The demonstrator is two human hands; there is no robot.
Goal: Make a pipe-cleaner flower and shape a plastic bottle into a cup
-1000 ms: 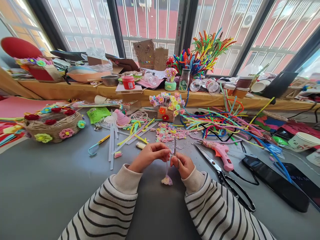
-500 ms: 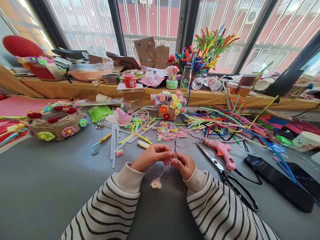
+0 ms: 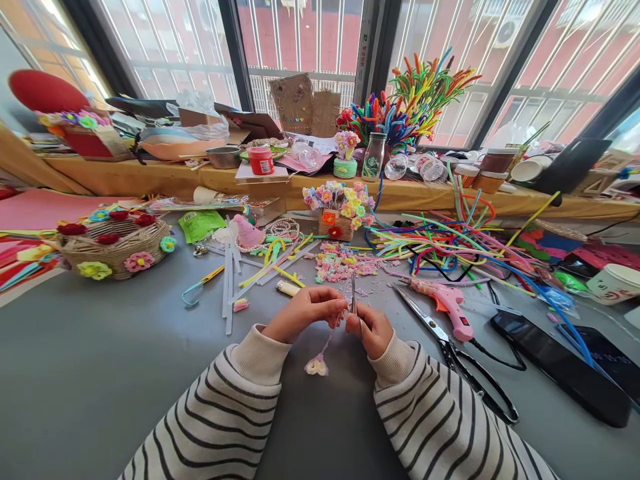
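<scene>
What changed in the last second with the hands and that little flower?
The small flower hung straight down below the hands a second ago; it has swung toward the person's left, so its stem now slants. Nothing was taken up or let go: the left hand still pinches the stem's top, the right hand still holds the thin metal tool. The glue gun and scissors lie as before.
</scene>
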